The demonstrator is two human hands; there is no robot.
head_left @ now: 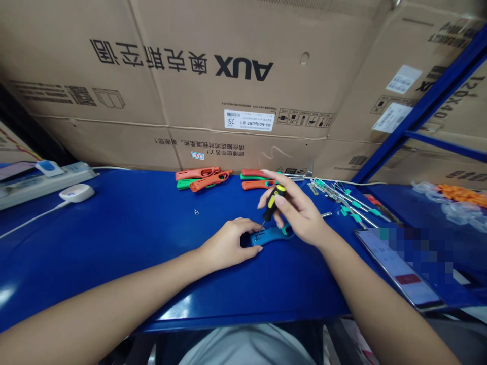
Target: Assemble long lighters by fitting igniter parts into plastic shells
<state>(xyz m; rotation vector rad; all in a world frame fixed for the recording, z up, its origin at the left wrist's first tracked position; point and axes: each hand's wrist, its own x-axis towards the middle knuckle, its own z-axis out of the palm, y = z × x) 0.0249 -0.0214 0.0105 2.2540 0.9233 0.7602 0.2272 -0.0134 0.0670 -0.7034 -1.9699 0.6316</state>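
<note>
My left hand [228, 243] grips the end of a blue lighter [271, 236], a long-nosed kind, between thumb and fingers, pressing it on the blue table. A green trigger shows near its other end, partly behind my right hand [299, 208]. The fingers of that hand are wrapped round a small screwdriver [273, 203] with a black and yellow handle. It leans, and its thin shaft points down to the slotted part of the lighter; whether the tip sits in a screw is too small to tell. Tiny metal pieces [196, 212] lie left of my hands.
Red, orange and green lighter shells [203, 178] lie at the back, with more shells [256, 177] beside them. Metal tubes with green parts [353, 203] are strewn right. A phone [397, 268] rests at the right edge. A power strip [45, 182] stands left, before a cardboard wall [171, 101].
</note>
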